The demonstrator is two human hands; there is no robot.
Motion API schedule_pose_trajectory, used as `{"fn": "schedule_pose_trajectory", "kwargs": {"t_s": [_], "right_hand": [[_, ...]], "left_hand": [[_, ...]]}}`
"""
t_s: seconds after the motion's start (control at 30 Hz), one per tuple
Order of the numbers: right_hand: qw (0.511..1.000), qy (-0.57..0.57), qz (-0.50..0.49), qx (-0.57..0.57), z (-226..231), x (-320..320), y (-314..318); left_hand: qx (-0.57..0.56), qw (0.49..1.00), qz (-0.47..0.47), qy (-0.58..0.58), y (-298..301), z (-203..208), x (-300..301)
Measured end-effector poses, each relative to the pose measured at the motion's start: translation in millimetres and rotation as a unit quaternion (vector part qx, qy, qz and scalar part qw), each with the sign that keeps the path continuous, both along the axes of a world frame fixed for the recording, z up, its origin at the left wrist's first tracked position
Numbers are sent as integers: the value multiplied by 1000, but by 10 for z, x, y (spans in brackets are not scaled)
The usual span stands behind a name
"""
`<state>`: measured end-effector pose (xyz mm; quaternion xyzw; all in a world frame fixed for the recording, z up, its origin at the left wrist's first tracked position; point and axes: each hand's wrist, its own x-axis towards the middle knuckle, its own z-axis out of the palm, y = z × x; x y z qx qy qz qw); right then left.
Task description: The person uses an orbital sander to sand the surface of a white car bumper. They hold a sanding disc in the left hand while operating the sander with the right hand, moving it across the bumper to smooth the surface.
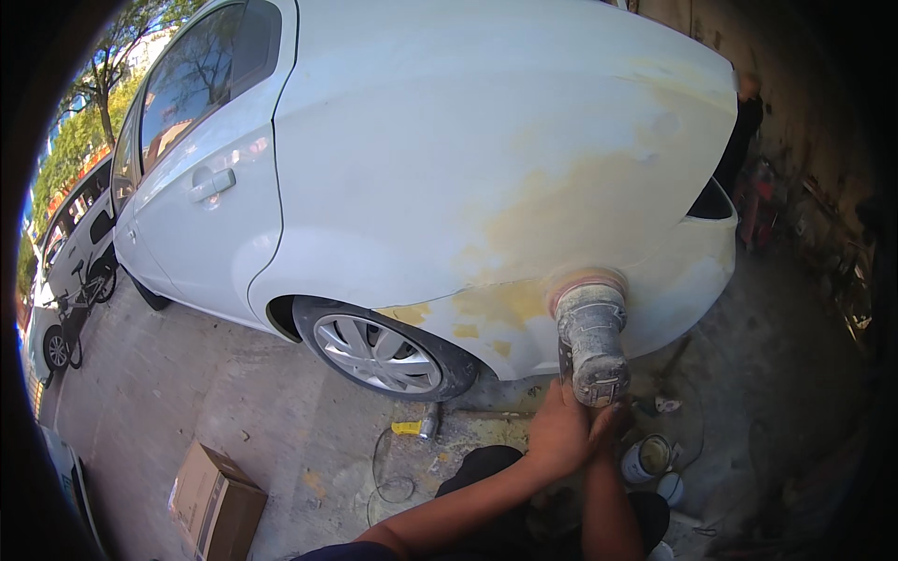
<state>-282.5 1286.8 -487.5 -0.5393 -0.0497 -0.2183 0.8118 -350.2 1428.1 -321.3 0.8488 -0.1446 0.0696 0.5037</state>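
A dusty grey power sander rests with its round pad against the rear quarter panel of a white car. My left hand is closed round the rear of the sander, on its left side. Close beside it, my right hand also grips the sander's back end, its fingers partly hidden. Yellowish filler patches spread over the panel above and left of the pad. The car's rear wheel is to the left of the sander.
A yellow-handled hammer lies below the wheel. An open can stands right of my forearms. A cardboard box sits at lower left. Another person's arm shows behind the car. A bicycle is at far left.
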Motion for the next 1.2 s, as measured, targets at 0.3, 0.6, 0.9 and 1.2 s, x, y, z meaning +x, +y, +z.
{"fn": "schedule_pose_trajectory", "kwargs": {"t_s": [0.3,0.6,0.9,1.2], "right_hand": [[999,-18,-33,-24,167,-197,213],[990,-65,-37,-116,860,-175,452],[968,-3,-66,-242,1184,-280,870],[960,-7,-98,-263,1137,-250,864]], "left_hand": [[6,1000,10,10,165,-173,-33],[-50,998,15,-34,287,38,8],[-87,993,39,-74,523,-186,7],[-106,992,29,-57,547,-263,17]]}}
